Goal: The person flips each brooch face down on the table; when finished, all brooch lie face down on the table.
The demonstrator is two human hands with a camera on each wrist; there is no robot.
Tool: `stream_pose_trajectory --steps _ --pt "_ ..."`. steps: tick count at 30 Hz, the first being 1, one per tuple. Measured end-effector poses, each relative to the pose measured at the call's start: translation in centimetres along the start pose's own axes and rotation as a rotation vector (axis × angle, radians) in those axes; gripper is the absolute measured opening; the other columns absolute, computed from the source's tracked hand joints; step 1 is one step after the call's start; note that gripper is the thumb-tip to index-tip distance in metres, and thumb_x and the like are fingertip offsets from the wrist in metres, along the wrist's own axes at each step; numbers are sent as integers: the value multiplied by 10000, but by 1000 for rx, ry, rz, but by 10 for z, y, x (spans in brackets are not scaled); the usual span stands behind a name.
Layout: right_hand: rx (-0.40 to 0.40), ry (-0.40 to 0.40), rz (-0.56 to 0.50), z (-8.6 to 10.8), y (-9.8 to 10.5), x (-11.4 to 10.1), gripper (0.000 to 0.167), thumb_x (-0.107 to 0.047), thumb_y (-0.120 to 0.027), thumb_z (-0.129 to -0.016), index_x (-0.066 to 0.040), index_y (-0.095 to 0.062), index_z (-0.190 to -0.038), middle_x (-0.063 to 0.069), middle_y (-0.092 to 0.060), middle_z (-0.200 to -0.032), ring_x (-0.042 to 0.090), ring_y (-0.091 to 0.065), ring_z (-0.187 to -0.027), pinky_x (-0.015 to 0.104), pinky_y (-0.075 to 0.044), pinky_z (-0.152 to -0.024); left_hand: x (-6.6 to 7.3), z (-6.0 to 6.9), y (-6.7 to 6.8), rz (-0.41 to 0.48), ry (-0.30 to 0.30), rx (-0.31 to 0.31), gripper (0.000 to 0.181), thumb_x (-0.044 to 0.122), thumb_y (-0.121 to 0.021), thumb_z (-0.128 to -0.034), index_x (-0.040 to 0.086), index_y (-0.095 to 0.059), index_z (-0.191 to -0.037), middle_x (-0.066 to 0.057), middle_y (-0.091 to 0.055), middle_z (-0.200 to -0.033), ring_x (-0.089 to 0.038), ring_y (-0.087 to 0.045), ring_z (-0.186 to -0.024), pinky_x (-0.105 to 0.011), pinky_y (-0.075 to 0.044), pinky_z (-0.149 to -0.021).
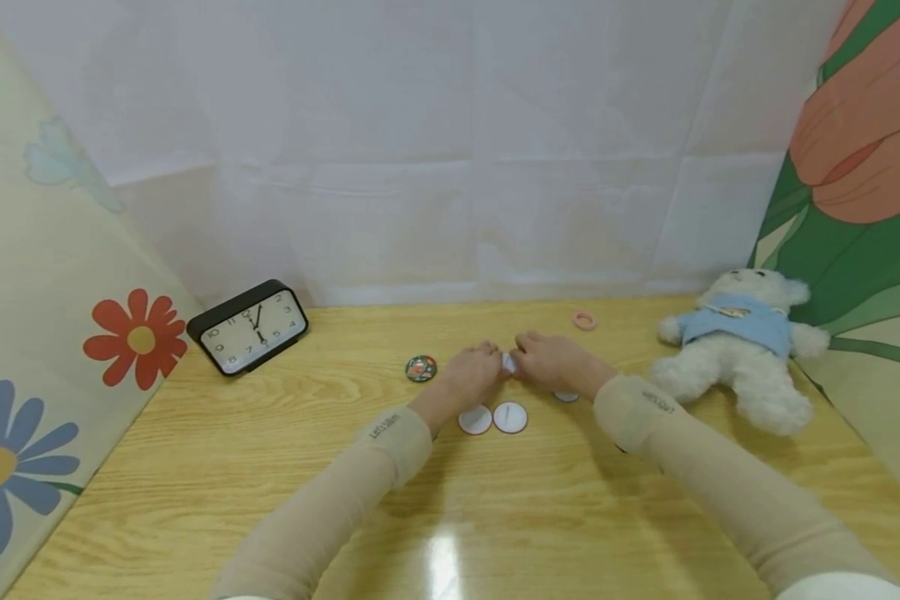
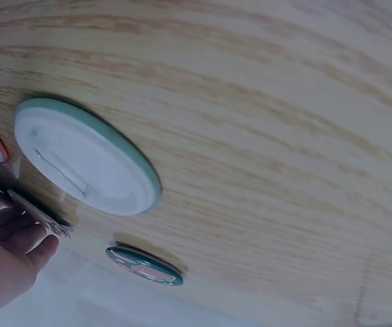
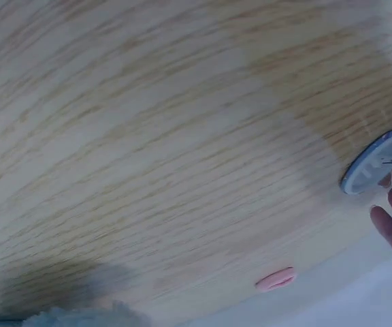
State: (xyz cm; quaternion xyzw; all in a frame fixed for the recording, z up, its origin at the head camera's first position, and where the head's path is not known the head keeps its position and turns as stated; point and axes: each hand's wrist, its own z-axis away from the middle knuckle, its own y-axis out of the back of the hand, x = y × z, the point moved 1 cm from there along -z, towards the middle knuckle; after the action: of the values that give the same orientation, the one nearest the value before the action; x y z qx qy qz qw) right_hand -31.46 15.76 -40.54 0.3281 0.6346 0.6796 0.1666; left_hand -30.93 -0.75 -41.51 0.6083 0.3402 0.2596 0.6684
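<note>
Near the middle of the table, my left hand (image 1: 472,372) and right hand (image 1: 553,362) meet at a pale button badge (image 1: 508,363); their fingers appear to pinch its sides and cover much of it. In the left wrist view, a tilted badge (image 2: 41,214) is at the curled fingers (image 2: 20,238). Nearer to me lie two face-down badges, one at left (image 1: 475,419) and one at right (image 1: 511,417), white backs showing. A blue-rimmed badge (image 3: 376,162) lies face down beside the right fingers (image 3: 390,228). Left of the hands is a face-up patterned badge (image 1: 421,368).
A black-framed clock (image 1: 251,329) stands at the back left. A pink ring (image 1: 584,320) lies behind the right hand. On the right rests a white plush bear (image 1: 742,342) in a blue top. A white cloth (image 1: 420,167) hangs along the table's back edge.
</note>
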Motion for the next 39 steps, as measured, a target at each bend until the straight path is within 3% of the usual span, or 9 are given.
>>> stream_pose_trajectory --steps 4,10,13,20,25,30,35,39 --pt "-16 15 19 1 -2 -1 246 -182 -538 -1001 4 -616 -1144 129 -562 -1047 247 -567 -932 336 -569 -741 0 2 -3 26 -4 47 389 303 -448 -1047 -24 -589 -1202 -146 -604 -1198 -259 -555 -1161 -348 -499 -963" --pt "45 -47 -96 0 1 1 149 -94 -573 -954 -1 -634 -1054 128 -580 -1008 245 -589 -907 341 -576 -730 -1 2 -7 44 13 126 259 220 -540 -1005 -21 -603 -1075 -110 -600 -975 -228 -587 -925 -323 -548 -784" --pt "64 -88 -169 -3 0 3 139 -87 -538 -976 7 -626 -1026 114 -581 -954 239 -599 -865 341 -574 -721 -2 1 -8 75 30 159 218 192 -569 -988 -16 -599 -1046 -111 -595 -956 -234 -588 -900 -325 -556 -738" --pt "98 -170 -364 -9 0 5 210 -87 -462 -1016 11 -633 -945 77 -585 -832 229 -597 -781 368 -551 -735 -3 0 -9 78 21 202 347 201 -619 -965 -63 -572 -1186 -176 -593 -1158 -290 -567 -1097 -353 -539 -891" --pt "196 -194 -459 -12 0 6 137 -83 -577 -971 13 -673 -954 107 -662 -850 268 -636 -811 400 -547 -764 -1 -2 -8 93 -13 230 379 232 -641 -956 -67 -579 -1180 -163 -600 -1122 -293 -569 -1080 -358 -537 -890" --pt "256 -237 -530 -14 3 6 104 -86 -645 -928 2 -680 -971 136 -701 -896 280 -667 -832 392 -557 -769 -1 -1 -8 95 -19 215 350 207 -625 -967 -75 -585 -1171 -161 -603 -1106 -292 -579 -1070 -352 -529 -901" --pt "236 -162 -546 -13 7 7 121 -59 -681 -887 -4 -724 -986 104 -719 -900 235 -660 -813 377 -553 -756 -2 0 -8 68 2 175 345 195 -602 -978 -79 -578 -1186 -173 -600 -1146 -298 -570 -1108 -352 -510 -940" --pt "180 -78 -554 -10 10 9 251 -58 -740 -829 14 -718 -1069 89 -717 -919 199 -632 -801 369 -541 -753 -2 -1 -9 55 15 161 358 199 -597 -980 -88 -576 -1192 -181 -602 -1164 -306 -559 -1139 -356 -485 -983"
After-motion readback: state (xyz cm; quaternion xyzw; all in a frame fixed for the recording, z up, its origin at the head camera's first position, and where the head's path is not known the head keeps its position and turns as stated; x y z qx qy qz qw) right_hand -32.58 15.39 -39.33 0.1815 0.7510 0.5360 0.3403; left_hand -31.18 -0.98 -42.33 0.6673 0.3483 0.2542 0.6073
